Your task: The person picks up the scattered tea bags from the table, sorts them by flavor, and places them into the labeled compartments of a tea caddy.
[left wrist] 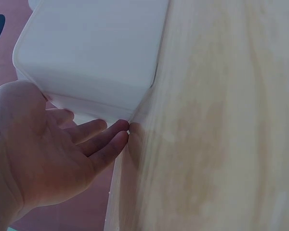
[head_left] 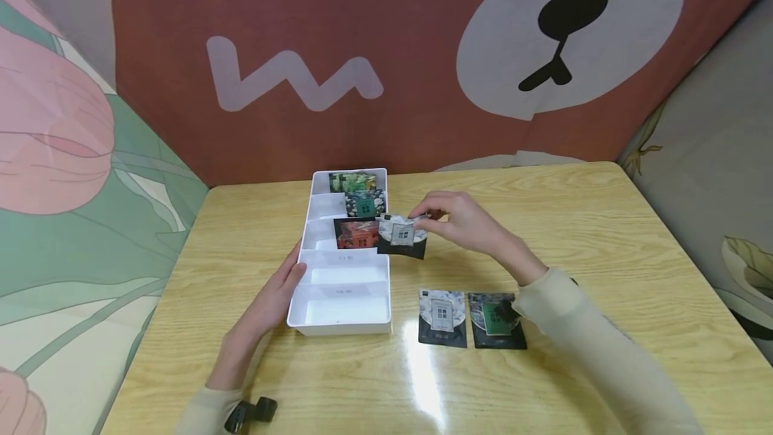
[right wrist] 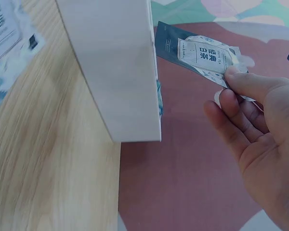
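My right hand [head_left: 461, 223] pinches the top edge of a white-and-black tea sachet [right wrist: 204, 55], labelled as white tea. The sachet is raised at the right rim of the white compartment box [head_left: 347, 329], overlapping a red tea sachet [head_left: 355, 236] in the middle compartment. Along the box's left side rests my left hand [head_left: 276, 294], thumb at the rim. In the left wrist view, its loosely extended fingers [left wrist: 103, 149] touch the box's outer side. Toward the back of the box sit a dark green-labelled sachet [head_left: 366, 205] and a yellow-green sachet [head_left: 352, 182].
Two more sachets lie side by side on the wooden table [head_left: 580, 220], right of the box's near end: a white-labelled one [head_left: 442, 317] and a green-labelled one [head_left: 496, 321], partly covered by a dark wrist device. A reddish printed wall [head_left: 423, 119] borders the table's back.
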### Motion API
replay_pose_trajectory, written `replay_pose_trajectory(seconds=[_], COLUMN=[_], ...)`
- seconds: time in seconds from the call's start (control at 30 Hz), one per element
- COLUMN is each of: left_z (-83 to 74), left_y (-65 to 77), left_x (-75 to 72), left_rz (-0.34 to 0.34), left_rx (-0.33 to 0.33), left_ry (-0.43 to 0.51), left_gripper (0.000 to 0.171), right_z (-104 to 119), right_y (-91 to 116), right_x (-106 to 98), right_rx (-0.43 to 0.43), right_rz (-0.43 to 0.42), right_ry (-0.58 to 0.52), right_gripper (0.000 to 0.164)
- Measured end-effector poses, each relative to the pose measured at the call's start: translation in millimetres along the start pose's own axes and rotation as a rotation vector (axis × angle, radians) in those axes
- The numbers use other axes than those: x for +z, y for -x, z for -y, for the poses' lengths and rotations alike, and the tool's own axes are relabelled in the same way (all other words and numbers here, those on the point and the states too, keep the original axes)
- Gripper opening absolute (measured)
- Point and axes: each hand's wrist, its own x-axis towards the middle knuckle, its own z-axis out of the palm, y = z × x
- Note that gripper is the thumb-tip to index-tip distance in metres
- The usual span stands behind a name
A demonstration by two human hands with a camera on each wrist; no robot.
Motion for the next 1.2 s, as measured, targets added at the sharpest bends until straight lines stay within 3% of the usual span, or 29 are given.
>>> replay_pose_trajectory(seconds=[0.67, 0.97, 1.2], left_z=[-0.7, 0.8, 0.6], left_y=[-0.9, -0.7, -1.5], left_x=[0.8, 1.0, -0.1], left_rz=[-0.001, 0.004, 0.003], left_rx=[-0.008, 0.006, -0.027], left_ry=[0.018, 0.029, 0.023], left_gripper=[0.058, 0.056, 0.057], right_z=[25.4, 23.7, 22.0], right_y=[-34.6, -45.6, -49.2], right_x=[36.3, 54.6, 62.5], right_rx=[-0.073, -0.104, -0.067], right_rz=[0.063, 0.082, 0.116], right_ry=[-0.054, -0.045, -0.058], right_gripper=[0.017, 0.017, 0.016])
